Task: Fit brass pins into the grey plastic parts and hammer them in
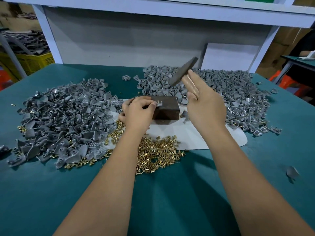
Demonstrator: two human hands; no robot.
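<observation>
A: Grey plastic part (159,104) with a brass pin standing in it sits on the dark block (167,108), mid-surface. Left hand (139,109) pinches it at the edge, fingers curled on it.

B: Right hand (203,103)?

A: Raised over the block, grasping the hammer (184,71). Head is blurred and tilted up. The grip itself is on the far side of the hand, but it clearly carries the tool.

B: Step?

A: Hammering, I'd say. The next move needs a straight blow on the pin head, with the left fingertips kept clear.

B: Stock?

A: Loose brass pins (155,155) lie near the block. Grey heaps sit left (64,120) and right (230,92).

B: Surroundings?

A: Teal surface (170,201), white sheet (196,137) under the block, white shelf frame (170,12) behind, yellow crate (32,62) far left.
</observation>
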